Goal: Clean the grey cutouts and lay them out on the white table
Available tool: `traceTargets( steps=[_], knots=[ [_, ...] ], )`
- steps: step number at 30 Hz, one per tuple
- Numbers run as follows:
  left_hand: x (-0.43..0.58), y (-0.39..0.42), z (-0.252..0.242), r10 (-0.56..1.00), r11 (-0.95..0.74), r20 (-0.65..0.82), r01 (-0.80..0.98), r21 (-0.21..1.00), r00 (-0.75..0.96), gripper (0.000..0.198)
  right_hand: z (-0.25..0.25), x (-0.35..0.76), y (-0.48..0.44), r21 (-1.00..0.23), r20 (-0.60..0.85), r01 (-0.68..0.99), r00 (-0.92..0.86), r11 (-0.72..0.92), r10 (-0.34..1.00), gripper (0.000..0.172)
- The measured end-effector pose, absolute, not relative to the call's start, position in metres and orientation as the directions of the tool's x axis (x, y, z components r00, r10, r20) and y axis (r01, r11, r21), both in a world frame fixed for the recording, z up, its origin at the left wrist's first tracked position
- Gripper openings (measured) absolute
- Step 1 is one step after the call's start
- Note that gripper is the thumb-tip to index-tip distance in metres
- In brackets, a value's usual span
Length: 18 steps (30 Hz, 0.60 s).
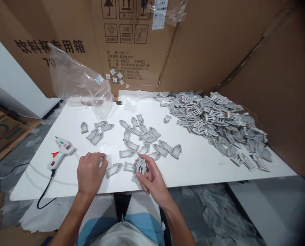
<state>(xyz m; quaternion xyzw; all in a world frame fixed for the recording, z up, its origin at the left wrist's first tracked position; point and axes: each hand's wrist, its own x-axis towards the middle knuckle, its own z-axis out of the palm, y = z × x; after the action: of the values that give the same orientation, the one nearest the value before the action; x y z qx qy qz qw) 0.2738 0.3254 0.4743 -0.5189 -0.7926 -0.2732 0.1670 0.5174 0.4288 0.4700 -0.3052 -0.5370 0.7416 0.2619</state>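
Currently, right of the hot-glue gun (60, 153), the right hand (153, 177) pinches a grey pointed piece (141, 166), long axis running forward; the left hand (90, 170), nearer the gun, curls, its contents unclear.

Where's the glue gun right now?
In the head view, the glue gun lies on the left side of the white table, to the left of the person's left hand and not touching it.

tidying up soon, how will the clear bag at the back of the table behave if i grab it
Probably floppy: the bag is creased and drapes onto the table. Likely light, as the box's print shows through its thin film.
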Motion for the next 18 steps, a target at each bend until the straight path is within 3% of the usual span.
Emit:
traceTargets(
  steps=[3,7,12,18],
  knots=[
    [0.276,0.323,0.479,0.715,0.242,0.585,0.921,0.304,-0.382,0.008,0.468,0.515,0.428,-0.95,-0.181,-0.066,-0.682,-0.306,0.708,0.061],
    [0.299,0.32,0.493,0.675,0.025,0.681,0.931,0.364,-0.285,0.013,0.471,0.514,0.427,-0.941,-0.167,-0.102,-0.688,-0.323,0.706,0.067],
    [0.345,0.322,0.493,0.811,-0.249,0.585,0.918,0.309,0.023,0.025,0.473,0.519,0.429,-0.947,-0.181,-0.071,-0.687,-0.313,0.703,0.06],
    [0.363,0.327,0.482,0.773,-0.304,0.627,0.922,0.241,0.091,0.029,0.468,0.522,0.43,-0.989,-0.12,0.012,-0.647,-0.148,0.753,0.057]
  ],
)
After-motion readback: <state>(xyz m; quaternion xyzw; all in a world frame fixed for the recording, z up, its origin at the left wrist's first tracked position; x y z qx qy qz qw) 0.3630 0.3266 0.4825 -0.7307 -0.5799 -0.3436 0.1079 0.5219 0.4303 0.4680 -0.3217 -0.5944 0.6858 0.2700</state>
